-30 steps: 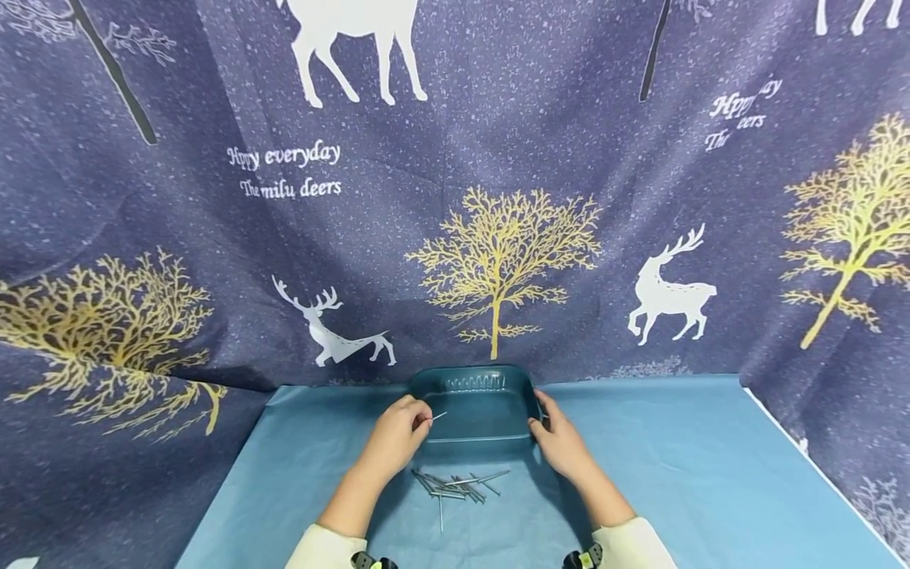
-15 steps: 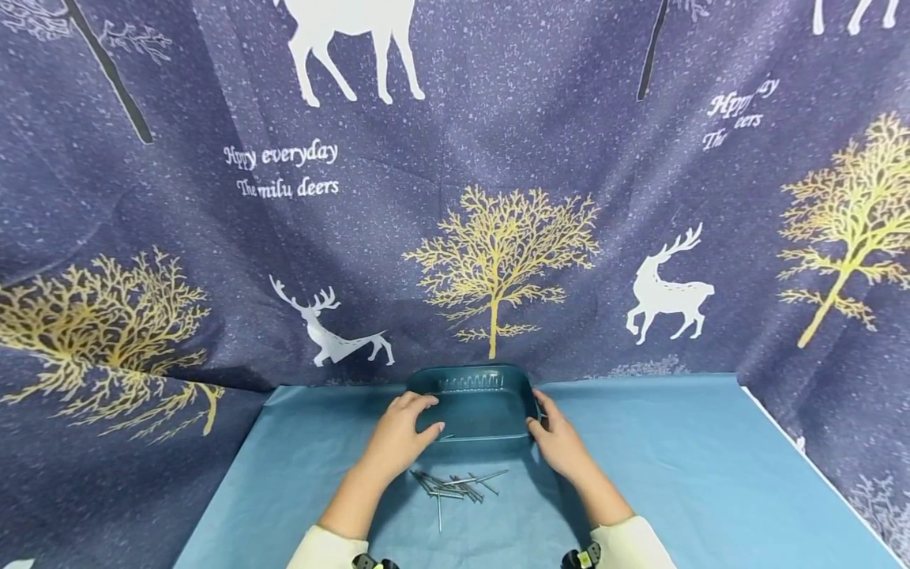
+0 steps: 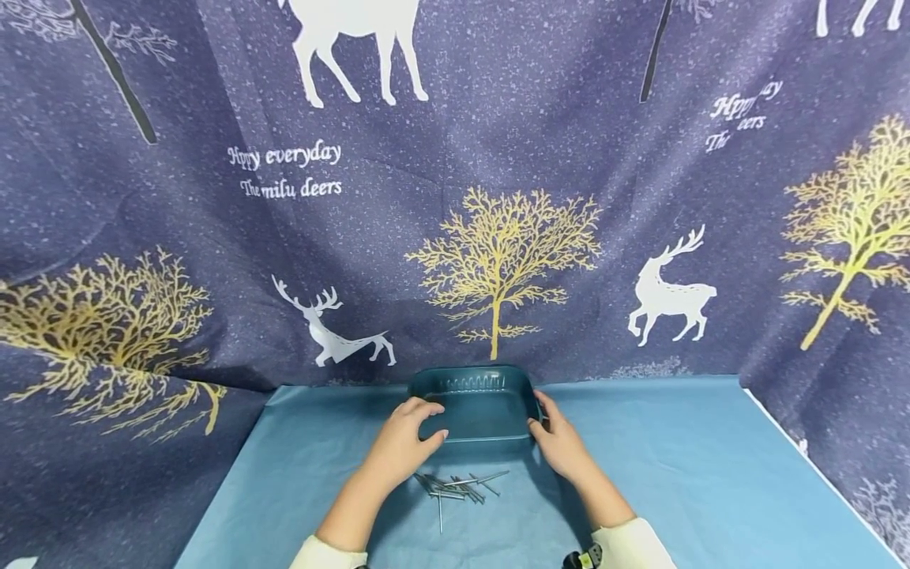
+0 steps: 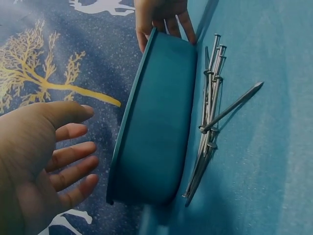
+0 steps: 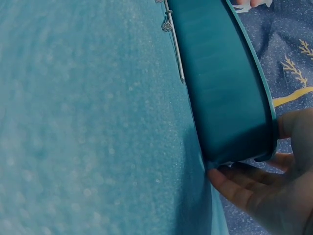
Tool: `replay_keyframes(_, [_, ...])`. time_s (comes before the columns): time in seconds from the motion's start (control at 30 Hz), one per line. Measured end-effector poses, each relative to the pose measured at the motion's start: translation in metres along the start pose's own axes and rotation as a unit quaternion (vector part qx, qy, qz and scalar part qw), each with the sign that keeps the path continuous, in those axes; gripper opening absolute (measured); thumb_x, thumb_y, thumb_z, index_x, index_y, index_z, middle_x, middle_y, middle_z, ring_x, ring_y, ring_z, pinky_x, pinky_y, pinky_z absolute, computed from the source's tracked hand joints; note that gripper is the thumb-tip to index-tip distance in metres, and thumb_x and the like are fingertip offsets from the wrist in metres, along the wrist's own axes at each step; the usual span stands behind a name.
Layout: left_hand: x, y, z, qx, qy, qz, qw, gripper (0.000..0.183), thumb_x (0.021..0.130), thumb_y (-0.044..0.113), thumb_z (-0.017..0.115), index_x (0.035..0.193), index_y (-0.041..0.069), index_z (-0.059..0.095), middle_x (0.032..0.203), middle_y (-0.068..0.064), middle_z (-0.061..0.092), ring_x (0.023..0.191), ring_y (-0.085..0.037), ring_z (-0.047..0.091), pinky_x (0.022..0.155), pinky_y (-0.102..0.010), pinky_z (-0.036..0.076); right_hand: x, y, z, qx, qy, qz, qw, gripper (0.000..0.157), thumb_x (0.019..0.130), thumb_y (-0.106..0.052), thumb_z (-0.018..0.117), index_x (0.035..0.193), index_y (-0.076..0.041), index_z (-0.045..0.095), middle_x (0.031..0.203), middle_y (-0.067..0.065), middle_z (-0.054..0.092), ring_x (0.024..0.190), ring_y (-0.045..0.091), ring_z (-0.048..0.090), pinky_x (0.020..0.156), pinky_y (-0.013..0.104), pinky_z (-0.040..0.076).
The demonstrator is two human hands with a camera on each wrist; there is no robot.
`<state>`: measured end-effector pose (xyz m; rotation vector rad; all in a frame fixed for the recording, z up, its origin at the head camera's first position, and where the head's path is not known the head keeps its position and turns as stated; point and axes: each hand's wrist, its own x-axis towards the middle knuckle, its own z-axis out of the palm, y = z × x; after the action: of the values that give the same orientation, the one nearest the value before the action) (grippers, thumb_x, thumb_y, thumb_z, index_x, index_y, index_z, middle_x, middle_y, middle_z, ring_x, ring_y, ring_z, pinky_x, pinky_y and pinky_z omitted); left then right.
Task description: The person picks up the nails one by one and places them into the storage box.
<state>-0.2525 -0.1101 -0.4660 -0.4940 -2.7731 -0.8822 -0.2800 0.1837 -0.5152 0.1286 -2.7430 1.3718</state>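
A dark teal rectangular tray (image 3: pixel 486 415) stands at the back of the table, its near wall (image 4: pixel 156 122) facing me. My left hand (image 3: pixel 401 446) hovers at the tray's near left corner, thumb and fingers apart with nothing between them. At the opposite end, my right hand (image 3: pixel 558 444) holds the tray, thumb at the rim and fingers against the outside, as the right wrist view shows. Several long steel nails (image 4: pixel 209 115) lie in a loose pile in front of the tray. The tray floor just behind its near wall is hidden from the head view.
A blue cloth (image 3: pixel 682 466) covers the table. Behind it hangs a dark patterned curtain (image 3: pixel 455 261) with deer and trees, close to the tray's far wall. One nail (image 3: pixel 441 514) sticks out of the pile toward me.
My left hand has let go of a nail it pinched over the tray; the nail dropped inside. The fingers have spread and the hand has drawn slightly toward me. My right hand stays put.
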Motion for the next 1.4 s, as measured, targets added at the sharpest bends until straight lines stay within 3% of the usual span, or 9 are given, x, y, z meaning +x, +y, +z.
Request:
replay_keyframes(0.23, [-0.014, 0.003, -0.002, -0.004, 0.006, 0.007, 0.9999, 0.034, 0.091, 0.028, 0.075, 0.123, 0.017, 0.07, 0.118, 0.0, 0.065, 0.114, -0.025, 0.062, 0.094, -0.048, 0.053, -0.001, -0.002, -0.001, -0.003, -0.004, 0.002, 1.0, 0.06, 0.105, -0.021, 0.052, 0.159, -0.009, 0.029, 0.153, 0.032, 0.041, 0.131, 0.046, 0.055, 0.108, 0.061, 0.043])
replay_keyframes(0.4, [-0.025, -0.001, 0.001, 0.008, 0.019, 0.019, 0.9996, 0.032, 0.088, 0.024, 0.078, 0.119, 0.016, 0.072, 0.108, 0.001, 0.066, 0.101, -0.017, 0.064, 0.088, -0.042, 0.055, -0.001, -0.004, 0.0, 0.002, -0.008, 0.0, 1.0, 0.06, 0.105, -0.022, 0.052, 0.159, -0.009, 0.029, 0.154, 0.032, 0.04, 0.132, 0.047, 0.053, 0.108, 0.062, 0.042])
replay_keyframes(0.57, [-0.033, -0.003, 0.005, 0.011, 0.017, 0.028, 0.9994, 0.03, 0.089, 0.025, 0.078, 0.117, 0.015, 0.072, 0.104, 0.003, 0.067, 0.099, -0.014, 0.063, 0.088, -0.039, 0.054, -0.003, -0.003, 0.001, 0.001, -0.002, 0.001, 1.0, 0.06, 0.105, -0.021, 0.053, 0.159, -0.01, 0.03, 0.153, 0.032, 0.042, 0.13, 0.046, 0.055, 0.108, 0.062, 0.042])
replay_keyframes(0.83, [-0.042, -0.008, 0.011, 0.004, 0.001, 0.033, 0.9994, 0.029, 0.088, 0.021, 0.078, 0.115, 0.013, 0.073, 0.101, 0.006, 0.065, 0.097, -0.016, 0.063, 0.085, -0.037, 0.054, -0.003, -0.003, 0.0, 0.004, 0.005, -0.003, 1.0, 0.059, 0.104, -0.019, 0.054, 0.158, -0.008, 0.032, 0.15, 0.033, 0.045, 0.126, 0.044, 0.059, 0.107, 0.061, 0.043])
replay_keyframes(1.1, [-0.044, -0.013, 0.016, -0.001, 0.007, 0.039, 0.9992, 0.025, 0.087, 0.017, 0.078, 0.111, 0.013, 0.074, 0.096, 0.005, 0.066, 0.091, -0.013, 0.063, 0.081, -0.033, 0.054, -0.003, -0.003, -0.002, 0.002, -0.004, 0.0, 1.0, 0.06, 0.105, -0.021, 0.053, 0.159, -0.009, 0.03, 0.151, 0.033, 0.043, 0.127, 0.044, 0.058, 0.107, 0.061, 0.044])
replay_keyframes(1.4, [-0.043, -0.015, 0.016, 0.001, -0.06, 0.03, 0.9977, 0.027, 0.086, 0.018, 0.079, 0.113, 0.013, 0.073, 0.098, 0.003, 0.066, 0.088, -0.013, 0.062, 0.075, -0.031, 0.053, -0.002, -0.001, -0.002, 0.001, -0.005, 0.001, 1.0, 0.06, 0.104, -0.021, 0.053, 0.159, -0.01, 0.03, 0.151, 0.032, 0.044, 0.127, 0.044, 0.059, 0.107, 0.061, 0.044])
